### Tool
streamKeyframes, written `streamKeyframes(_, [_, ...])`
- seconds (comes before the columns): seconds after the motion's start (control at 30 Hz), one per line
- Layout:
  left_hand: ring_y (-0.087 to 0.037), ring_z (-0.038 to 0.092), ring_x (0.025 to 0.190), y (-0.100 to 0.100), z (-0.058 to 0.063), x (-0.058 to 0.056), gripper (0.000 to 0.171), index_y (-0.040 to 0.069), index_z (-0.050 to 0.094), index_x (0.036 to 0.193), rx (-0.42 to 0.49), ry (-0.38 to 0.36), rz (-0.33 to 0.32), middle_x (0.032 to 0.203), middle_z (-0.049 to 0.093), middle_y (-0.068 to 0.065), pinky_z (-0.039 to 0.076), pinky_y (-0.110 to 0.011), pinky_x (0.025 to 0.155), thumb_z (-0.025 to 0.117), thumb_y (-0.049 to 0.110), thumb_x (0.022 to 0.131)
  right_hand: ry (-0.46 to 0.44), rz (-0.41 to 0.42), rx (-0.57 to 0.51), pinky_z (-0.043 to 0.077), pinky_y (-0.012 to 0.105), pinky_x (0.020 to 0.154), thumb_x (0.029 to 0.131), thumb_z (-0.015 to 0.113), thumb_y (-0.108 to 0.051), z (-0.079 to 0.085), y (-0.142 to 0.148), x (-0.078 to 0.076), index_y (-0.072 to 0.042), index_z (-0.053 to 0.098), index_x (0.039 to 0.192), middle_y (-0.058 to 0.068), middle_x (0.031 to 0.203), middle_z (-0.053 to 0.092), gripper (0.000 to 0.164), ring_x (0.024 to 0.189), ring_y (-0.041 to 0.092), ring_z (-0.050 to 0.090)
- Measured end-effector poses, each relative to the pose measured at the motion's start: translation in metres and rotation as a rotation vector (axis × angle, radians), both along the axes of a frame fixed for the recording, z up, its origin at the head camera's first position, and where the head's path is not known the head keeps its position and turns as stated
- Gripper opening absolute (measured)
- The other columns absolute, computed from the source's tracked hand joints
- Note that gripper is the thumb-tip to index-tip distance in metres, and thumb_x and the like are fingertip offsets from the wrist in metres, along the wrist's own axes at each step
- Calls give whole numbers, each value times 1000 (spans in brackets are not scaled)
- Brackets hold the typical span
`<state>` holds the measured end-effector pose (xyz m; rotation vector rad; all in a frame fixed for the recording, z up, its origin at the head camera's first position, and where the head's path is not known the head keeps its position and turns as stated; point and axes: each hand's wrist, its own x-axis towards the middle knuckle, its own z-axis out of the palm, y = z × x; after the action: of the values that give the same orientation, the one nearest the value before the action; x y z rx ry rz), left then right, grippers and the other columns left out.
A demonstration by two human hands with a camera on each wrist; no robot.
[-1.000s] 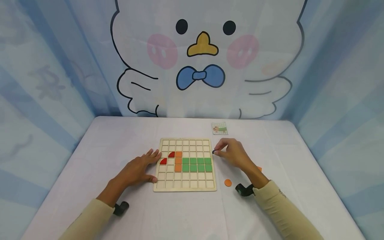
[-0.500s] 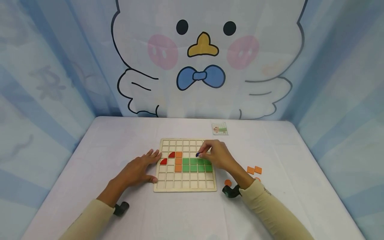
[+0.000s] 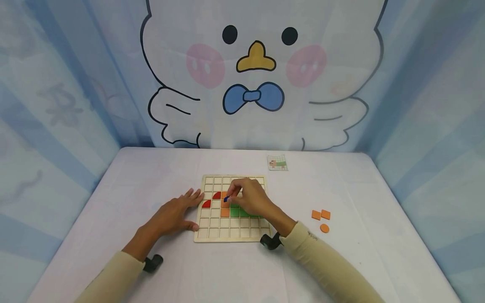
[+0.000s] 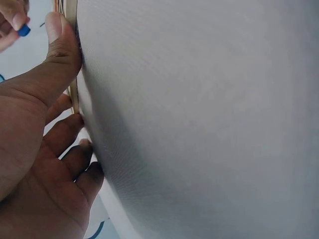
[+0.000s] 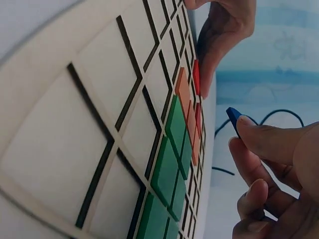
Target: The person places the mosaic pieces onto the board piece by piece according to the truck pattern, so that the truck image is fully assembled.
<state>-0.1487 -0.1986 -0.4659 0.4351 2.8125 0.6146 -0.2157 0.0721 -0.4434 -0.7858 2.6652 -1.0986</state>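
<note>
A pale wooden grid board (image 3: 235, 233) lies on the table. Set into it are green square tiles (image 3: 235, 212), a column of orange tiles (image 3: 225, 212) and two red quarter-round tiles (image 3: 206, 204). Between thumb and index finger, my right hand (image 3: 250, 197) pinches a small blue tile (image 5: 233, 119), held above the orange column. The tile's full outline is partly covered by the fingertips. My left hand (image 3: 175, 215) rests at the board's left edge, fingers spread, with the thumb touching the rim in the left wrist view.
Right of the board lie two orange square tiles (image 3: 321, 214) and an orange round tile (image 3: 324, 228). A small picture card (image 3: 278, 162) lies behind the board. Printed curtains (image 3: 257, 126) hang around the table (image 3: 151, 168).
My right hand has carried the blue tile leftward from beyond the board's right edge to over the orange column. The left hand stays put. One orange round tile is now hidden from view.
</note>
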Motion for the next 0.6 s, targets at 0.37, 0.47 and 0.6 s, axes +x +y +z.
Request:
streamKeyframes(0.37, [-45, 25, 162, -2, 2, -1, 105, 13, 38, 165, 7, 5, -14, 174, 32, -14, 32, -71, 123, 91, 43, 79, -18, 48, 58, 47, 25, 67, 92, 85, -17, -9, -34, -4, -20, 75, 89, -8, 82, 72, 11, 72, 7, 60])
streamKeyframes(0.47, [-46, 25, 162, -2, 2, -1, 105, 13, 39, 165, 12, 5, -16, 173, 33, -15, 32, -71, 123, 91, 43, 79, -16, 50, 69, 46, 23, 65, 92, 85, -16, -14, -39, -5, -19, 76, 89, -7, 81, 73, 10, 70, 5, 60])
streamKeyframes(0.6, [-46, 26, 162, -2, 2, 0, 105, 13, 38, 165, 13, 4, -16, 173, 33, -14, 33, -72, 123, 91, 43, 79, -12, 46, 72, 46, 22, 64, 92, 85, -15, -16, -43, -6, -19, 76, 88, -7, 79, 73, 10, 68, 4, 60])
